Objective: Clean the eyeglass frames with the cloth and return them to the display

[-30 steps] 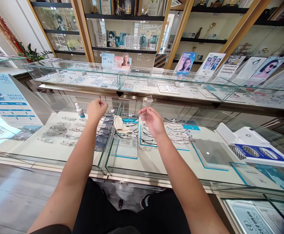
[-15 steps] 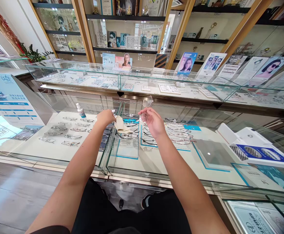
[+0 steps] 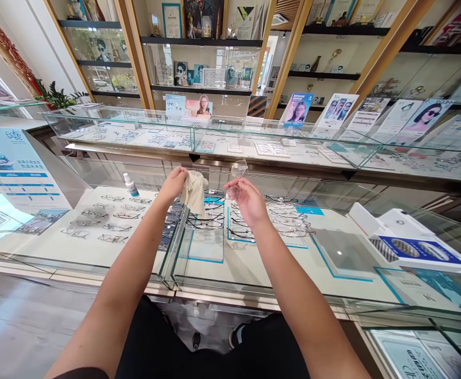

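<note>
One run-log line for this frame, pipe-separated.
left hand: holding cream cloth | right hand: holding round glasses | cloth and glasses: apart | white bottle: standing on glass counter

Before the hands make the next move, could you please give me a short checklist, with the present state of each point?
1. Cream cloth secured by the left hand: ok, gripped near its top and hanging down.
2. Round eyeglasses secured by the right hand: ok, held up above the glass display counter.
3. Cloth and eyeglasses clear of each other: ok, a gap shows between them.
4. White spray bottle standing: ok, on the counter, beyond the rows of frames at the left.
5. Lenses free of smudges: cannot tell, too small in this view.
6. Open white box away from both hands: ok, far to the right.
</note>
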The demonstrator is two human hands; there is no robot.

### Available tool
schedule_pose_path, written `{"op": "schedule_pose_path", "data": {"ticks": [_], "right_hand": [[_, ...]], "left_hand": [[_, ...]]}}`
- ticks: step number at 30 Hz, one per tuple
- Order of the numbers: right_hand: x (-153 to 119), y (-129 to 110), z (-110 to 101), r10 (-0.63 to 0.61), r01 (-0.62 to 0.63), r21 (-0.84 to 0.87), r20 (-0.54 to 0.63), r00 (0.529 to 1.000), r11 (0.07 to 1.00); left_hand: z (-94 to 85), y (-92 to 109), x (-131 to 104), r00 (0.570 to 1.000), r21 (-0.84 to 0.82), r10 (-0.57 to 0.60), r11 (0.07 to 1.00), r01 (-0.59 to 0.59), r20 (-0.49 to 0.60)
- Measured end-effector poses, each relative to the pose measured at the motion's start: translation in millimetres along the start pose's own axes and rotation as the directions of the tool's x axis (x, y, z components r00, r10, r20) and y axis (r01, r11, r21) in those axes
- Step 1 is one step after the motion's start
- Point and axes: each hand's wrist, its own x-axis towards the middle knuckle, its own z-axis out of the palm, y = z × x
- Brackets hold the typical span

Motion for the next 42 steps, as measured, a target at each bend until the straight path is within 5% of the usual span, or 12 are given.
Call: {"op": "schedule_pose_path", "data": {"ticks": [9,15,18,28,34,42], "right_hand": [[13,-36,4,-0.062,0.058,0.060,0.067,0.996,0.997],[30,-95,22,-0.145,0.140,0.041,0.197,0.969,0.989],[30,-111,33,-0.177,0.174,0.028,0.202,0.963,0.984],[27,-105,38,-0.252,0.273,-0.163,0.135,0.958,0.948],[31,-104,32,-0.335,0.360,-0.251,0.138,0.932,0.898],[31,-107,28,-0.282,0.376,-0.323,0.301,0.911,0.869]], "left_hand": [[17.4,64,-18,0.976,-0.324,0.067,0.946,0.004,0.205],[16.3,121,-28,0.963,-0.121,0.144,0.986,-0.119,0.229],[17.7,136,-38,0.950,-0.160,0.205,0.972,-0.170,0.236],[25.6,125,-37,0.881,-0.487,0.284,0.870,-0.071,0.379],[24.2,126,-38,0.857,-0.450,0.275,0.891,-0.057,0.437],[26.5,130,-44,0.781,-0.448,0.261,0.894,0.027,0.568]]}}
